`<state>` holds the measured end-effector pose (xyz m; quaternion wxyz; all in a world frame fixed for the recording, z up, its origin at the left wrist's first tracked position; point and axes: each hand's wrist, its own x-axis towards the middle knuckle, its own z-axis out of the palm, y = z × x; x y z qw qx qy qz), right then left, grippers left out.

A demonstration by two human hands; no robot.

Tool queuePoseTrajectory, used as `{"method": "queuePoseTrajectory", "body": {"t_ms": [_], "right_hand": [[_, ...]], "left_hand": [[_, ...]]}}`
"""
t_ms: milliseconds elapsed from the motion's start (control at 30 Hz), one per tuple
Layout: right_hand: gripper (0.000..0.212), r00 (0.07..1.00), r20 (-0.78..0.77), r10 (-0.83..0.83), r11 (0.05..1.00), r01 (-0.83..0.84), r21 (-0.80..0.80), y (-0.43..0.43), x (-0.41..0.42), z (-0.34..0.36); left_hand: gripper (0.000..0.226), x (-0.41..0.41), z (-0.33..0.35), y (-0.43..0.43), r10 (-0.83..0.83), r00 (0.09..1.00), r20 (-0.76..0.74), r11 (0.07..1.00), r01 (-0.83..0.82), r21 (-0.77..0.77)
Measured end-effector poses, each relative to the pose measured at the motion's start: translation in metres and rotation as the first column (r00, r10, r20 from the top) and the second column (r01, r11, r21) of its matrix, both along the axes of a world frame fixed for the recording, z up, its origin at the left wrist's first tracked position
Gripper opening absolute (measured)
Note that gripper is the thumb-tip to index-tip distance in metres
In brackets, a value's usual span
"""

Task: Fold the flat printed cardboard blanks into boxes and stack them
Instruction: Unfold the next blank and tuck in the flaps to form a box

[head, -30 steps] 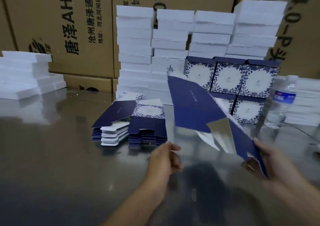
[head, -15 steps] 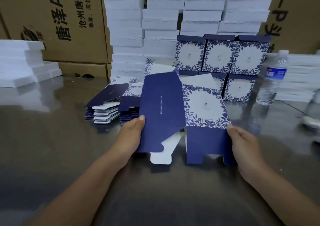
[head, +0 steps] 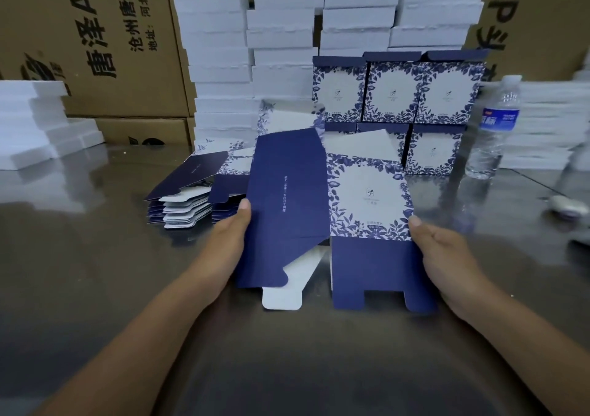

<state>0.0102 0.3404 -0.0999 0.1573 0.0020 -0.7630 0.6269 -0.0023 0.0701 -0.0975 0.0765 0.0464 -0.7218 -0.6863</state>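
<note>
I hold one printed cardboard blank (head: 322,211) upright over the metal table (head: 79,288), partly opened into a sleeve. Its left panel is plain navy, its right panel white with a blue floral border, and its bottom flaps hang loose. My left hand (head: 228,240) grips the navy panel's left edge. My right hand (head: 443,256) grips the floral panel's right edge. A pile of flat blanks (head: 188,198) lies on the table behind my left hand. Several folded boxes (head: 415,102) stand stacked in two rows behind the blank.
Tall stacks of white foam slabs (head: 281,48) rise at the back, with more at the far left (head: 38,122) and right. Brown shipping cartons (head: 95,42) line the wall. A water bottle (head: 493,128) stands at the right, near a small pale object (head: 568,206).
A second ago my right hand swung the blank edge-on while my left hand was off it. Now both hands hold it upright, facing me, partly opened and slightly closer.
</note>
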Motion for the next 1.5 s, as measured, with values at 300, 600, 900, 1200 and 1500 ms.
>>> {"method": "queuePoseTrajectory", "body": {"t_ms": [300,600,900,1200,1500], "right_hand": [[0.027,1.000,0.015,-0.021,0.998,0.022,-0.058,0.001,-0.004,-0.003],[0.035,1.000,0.007,-0.001,0.999,0.001,0.054,0.002,-0.001,0.000],[0.033,0.998,0.069,0.003,1.000,-0.003,0.010,0.000,0.001,0.004],[0.050,0.999,0.029,-0.021,0.996,0.018,0.084,-0.003,0.005,0.009],[0.036,0.994,0.094,0.047,0.998,-0.044,-0.033,0.002,0.004,0.004]], "left_hand": [[0.038,0.004,-0.001,-0.003,-0.018,1.000,0.020,0.999,0.019,-0.047],[0.033,0.004,0.006,0.000,-0.047,0.998,0.039,0.992,0.041,0.123],[0.033,0.007,0.002,-0.001,-0.038,0.999,0.016,0.999,0.037,0.033],[0.036,0.010,0.006,0.005,-0.060,0.998,0.037,0.996,0.057,0.064],[0.037,0.009,0.006,0.003,0.038,0.999,0.030,0.996,-0.040,0.081]]}}
